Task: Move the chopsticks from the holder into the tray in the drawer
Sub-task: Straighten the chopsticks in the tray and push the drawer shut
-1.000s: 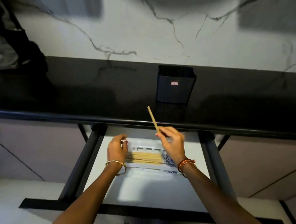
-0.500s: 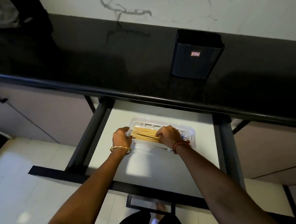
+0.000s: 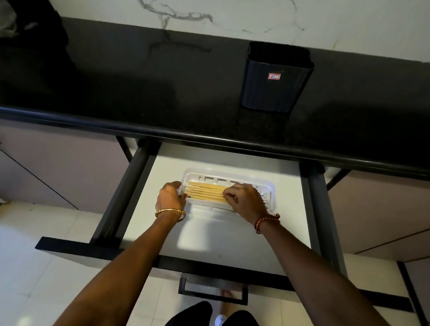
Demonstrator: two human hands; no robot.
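Black drawer front [image 3: 82, 249] nearest, drawer pulled open. White tray [image 3: 272, 192] on drawer floor; pale wooden chopsticks [image 3: 204, 193] lie flat inside, side by side. Left hand [image 3: 169, 197] curled against tray's left end. Right hand [image 3: 245, 200], fingers curled, pinching chopsticks. Dark holder [image 3: 273, 91] upright on black desk [image 3: 138, 90] beyond.

A black table [image 3: 138, 82] runs along the marbled wall, and a dark ribbed holder [image 3: 274, 85] stands upright on it, right of the middle. Below its front edge an open drawer [image 3: 229, 244] with a white floor carries a white tray [image 3: 270, 189] near its back, chopsticks [image 3: 204, 192] lying in it.
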